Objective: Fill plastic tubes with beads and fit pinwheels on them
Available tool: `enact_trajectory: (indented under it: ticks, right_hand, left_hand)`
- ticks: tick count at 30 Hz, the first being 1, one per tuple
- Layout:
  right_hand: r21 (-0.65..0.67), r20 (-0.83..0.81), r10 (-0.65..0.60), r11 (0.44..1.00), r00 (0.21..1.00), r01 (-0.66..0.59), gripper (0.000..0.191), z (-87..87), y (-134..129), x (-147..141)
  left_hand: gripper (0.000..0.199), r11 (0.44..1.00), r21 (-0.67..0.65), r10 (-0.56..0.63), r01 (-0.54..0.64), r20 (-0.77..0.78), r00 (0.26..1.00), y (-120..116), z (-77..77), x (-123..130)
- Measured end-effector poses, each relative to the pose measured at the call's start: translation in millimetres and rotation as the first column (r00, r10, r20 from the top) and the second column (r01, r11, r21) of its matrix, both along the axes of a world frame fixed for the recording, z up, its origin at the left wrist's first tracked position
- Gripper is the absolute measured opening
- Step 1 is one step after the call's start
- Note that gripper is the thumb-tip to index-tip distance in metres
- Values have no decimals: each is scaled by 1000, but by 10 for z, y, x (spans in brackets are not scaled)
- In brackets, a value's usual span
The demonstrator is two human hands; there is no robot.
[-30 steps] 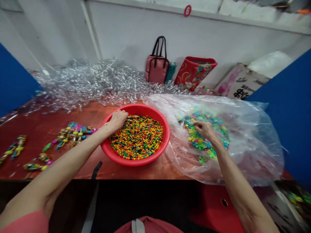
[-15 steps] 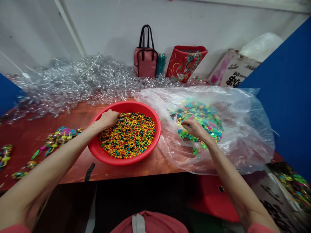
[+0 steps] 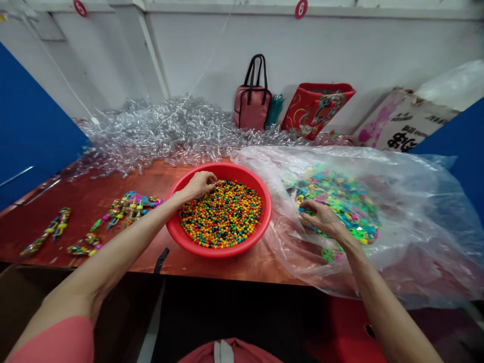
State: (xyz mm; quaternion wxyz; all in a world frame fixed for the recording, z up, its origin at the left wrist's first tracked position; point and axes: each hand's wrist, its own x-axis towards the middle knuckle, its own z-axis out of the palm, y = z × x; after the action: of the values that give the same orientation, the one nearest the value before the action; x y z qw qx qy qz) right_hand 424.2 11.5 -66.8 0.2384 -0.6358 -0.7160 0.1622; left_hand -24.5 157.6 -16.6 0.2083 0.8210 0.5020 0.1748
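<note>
The person's left hand sits just inside the rim of a red plastic basin, its fingers curled down into a mass of small round coloured beads. It is loosely closed rather than clenched, but whether a bead lies between the fingertips cannot be told. The right hand rests on a pile of flat, bright plastic pinwheels inside a clear plastic bag, with its fingers bent over them; it too is not clenched, and whether it grips a pinwheel is hidden. Working with a light fingertip pinch at the basin's edge looks like the tidy way to handle these, since round beads roll easily and a deep scoop would likely disturb more of them, while the bag's folded-back opening leaves the pinwheels within easy reach. Counted, there are one basin, one clear plastic bag and two hands; the beads and pinwheels are too many to count. On the reddish wooden table, left of the basin, lie about four strings of joined coloured pieces. Behind a heap of clear plastic curls stand one pink handbag, one red printed bag and one pale printed sack.
</note>
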Motion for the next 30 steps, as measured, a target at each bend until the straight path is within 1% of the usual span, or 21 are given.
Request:
enact_trajectory:
  ticks: [2,5,7,9,12,14,15,17,19,20,21,23,25,27,28,30]
  right_hand:
    - [37,-117,-3,999,993,7,30,81,-18,-68]
    - [3,-253,19,1000,967,-19,37,199,-49,-212]
    - [-6,-304,57,998,951,-62,38,281,-66,-325]
    - [14,-342,93,995,935,-94,38,358,-71,-440]
    - [57,-438,88,996,895,-70,39,452,-64,-598]
    - [89,-480,70,996,875,-31,38,506,-59,-687]
    - [107,-477,71,994,876,-23,37,535,-58,-728]
    - [144,-426,103,989,899,-45,34,597,-59,-811]
    - [176,-346,158,979,925,-101,32,659,-56,-909]
    - [186,-307,186,973,933,-133,31,688,-49,-965]
    - [192,-275,213,968,937,-163,30,712,-39,-1024]
    - [201,-244,256,957,935,-209,28,750,-2,-1140]
    - [214,-247,288,948,925,-238,26,775,60,-1236]
    - [218,-281,302,944,911,-246,27,796,146,-1305]
    - [214,-305,306,945,902,-248,28,806,194,-1334]
    - [201,-356,321,943,878,-264,31,824,291,-1399]
  left_hand:
    - [26,999,-48,1,1,41,999,40,-24,59]
    - [25,996,-85,6,-1,59,998,116,-100,104]
    - [23,995,-96,3,2,50,999,157,-153,99]
    - [20,994,-109,3,2,46,999,175,-179,73]
    - [20,991,-128,-23,34,86,996,144,-138,16]
    - [23,992,-106,-52,63,103,993,77,-82,-8]
    - [26,994,-76,-72,79,81,994,29,-60,-7]
    - [28,991,18,-129,130,-36,991,-92,-57,40]
    - [26,970,94,-205,225,-179,962,-224,-117,157]
    - [27,956,102,-250,276,-216,944,-283,-163,239]
    - [28,945,90,-289,315,-222,931,-331,-210,332]
    - [29,934,51,-341,355,-183,922,-383,-276,515]
    - [27,939,-1,-342,343,-91,935,-392,-265,637]
    - [28,943,-103,-307,317,100,946,-406,-174,652]
    - [30,930,-178,-277,322,237,931,-431,-108,618]
    - [35,870,-319,-190,377,488,852,-532,33,494]
